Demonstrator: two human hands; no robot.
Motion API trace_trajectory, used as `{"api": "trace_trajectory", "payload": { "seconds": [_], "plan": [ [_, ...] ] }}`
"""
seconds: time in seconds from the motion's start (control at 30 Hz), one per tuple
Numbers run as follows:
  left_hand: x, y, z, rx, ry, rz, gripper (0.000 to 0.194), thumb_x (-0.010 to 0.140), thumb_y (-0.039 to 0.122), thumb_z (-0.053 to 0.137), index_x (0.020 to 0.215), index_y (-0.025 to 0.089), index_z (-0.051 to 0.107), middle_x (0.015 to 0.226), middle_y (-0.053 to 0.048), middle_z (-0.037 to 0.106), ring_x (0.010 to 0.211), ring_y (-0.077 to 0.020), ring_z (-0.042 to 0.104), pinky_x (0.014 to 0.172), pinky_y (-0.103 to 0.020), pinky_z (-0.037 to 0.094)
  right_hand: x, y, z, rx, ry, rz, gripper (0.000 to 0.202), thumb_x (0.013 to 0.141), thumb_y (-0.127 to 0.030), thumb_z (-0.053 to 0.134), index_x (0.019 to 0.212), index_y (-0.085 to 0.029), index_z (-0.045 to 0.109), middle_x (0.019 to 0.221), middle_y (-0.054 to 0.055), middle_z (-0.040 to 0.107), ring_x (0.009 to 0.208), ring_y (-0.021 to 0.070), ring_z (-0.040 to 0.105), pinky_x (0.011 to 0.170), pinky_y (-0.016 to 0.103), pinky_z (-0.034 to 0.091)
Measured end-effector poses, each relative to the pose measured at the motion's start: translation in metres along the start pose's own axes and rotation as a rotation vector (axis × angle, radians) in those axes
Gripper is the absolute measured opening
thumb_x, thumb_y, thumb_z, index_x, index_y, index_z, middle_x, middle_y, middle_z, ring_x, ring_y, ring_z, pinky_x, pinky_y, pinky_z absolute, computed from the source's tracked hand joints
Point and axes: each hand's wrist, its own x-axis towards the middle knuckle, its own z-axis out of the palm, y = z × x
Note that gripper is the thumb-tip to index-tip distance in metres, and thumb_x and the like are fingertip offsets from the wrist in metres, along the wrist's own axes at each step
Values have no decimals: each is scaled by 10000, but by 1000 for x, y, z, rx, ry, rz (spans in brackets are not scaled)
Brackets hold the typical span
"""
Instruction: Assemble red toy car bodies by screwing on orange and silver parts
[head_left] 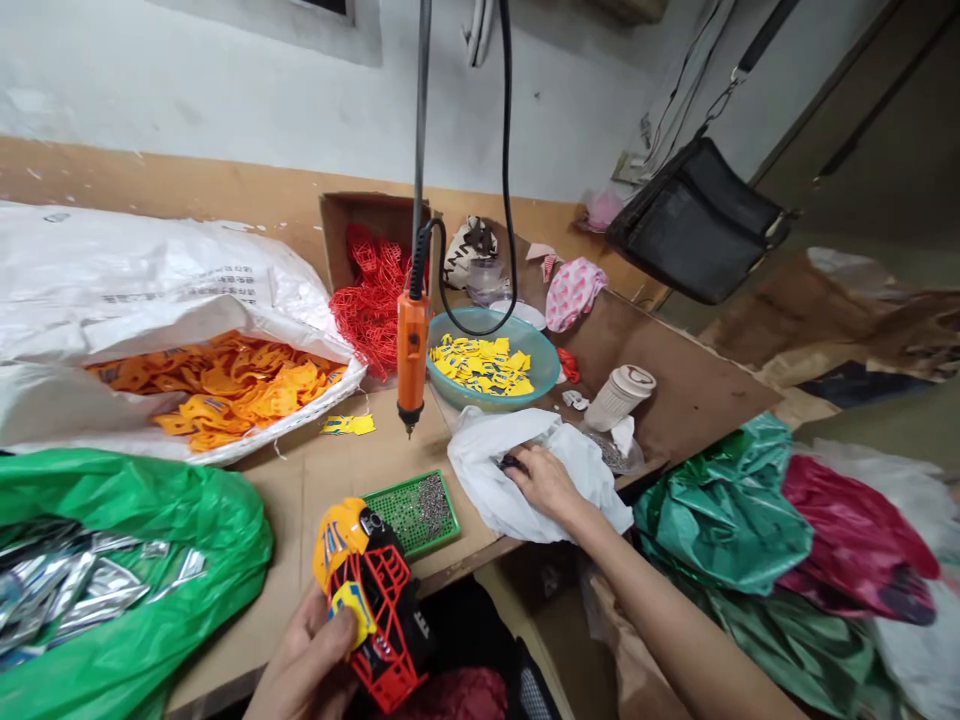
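My left hand (311, 640) is closed around a toy car (375, 610) with an orange hood, a red lattice frame, a yellow panel and a black side; the thumb presses on the yellow panel. My right hand (544, 482) reaches into a white plastic bag (487, 460), its fingertips on a small black piece (514, 463). How firmly the fingers hold that piece is partly hidden by the bag. Between both hands lies a green tray (405, 515) with small metal screws. An orange electric screwdriver (412, 360) hangs tip down above the table.
A white sack (60, 370) of orange parts and a green bag (217, 510) of silvery pieces lie left. Behind stand a box of red frames (367, 310) and a blue bowl (551, 365) of yellow parts. A cup (621, 395) and a hanging black bag (697, 220) are right.
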Motion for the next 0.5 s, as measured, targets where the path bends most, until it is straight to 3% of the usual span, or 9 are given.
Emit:
{"api": "trace_trajectory", "payload": {
  "seconds": [0.2,0.4,0.5],
  "plan": [
    [3,0,2,3,9,-33,783,580,412,933,1272,172,658,1016,-141,800,1021,-409,732,898,-498,608,3,4,2,-8,6,-38,234,914,-176,536,984,-155,758,912,110,723,897,237,651,852,326,458],
    [5,-2,0,-15,-17,-65,606,628,381,910,1151,145,716,978,-160,803,921,-387,758,878,-517,610,-15,9,-29,58,135,-47,260,890,-202,503,830,-157,752,806,91,694,767,226,630,753,336,469],
    [7,-4,-1,-17,-54,-52,571,657,362,893,1156,150,713,976,-155,803,919,-373,759,897,-510,601,-31,-3,-41,132,204,-53,297,920,-282,495,845,-162,756,791,83,690,735,216,632,705,330,488]
  ]
}}
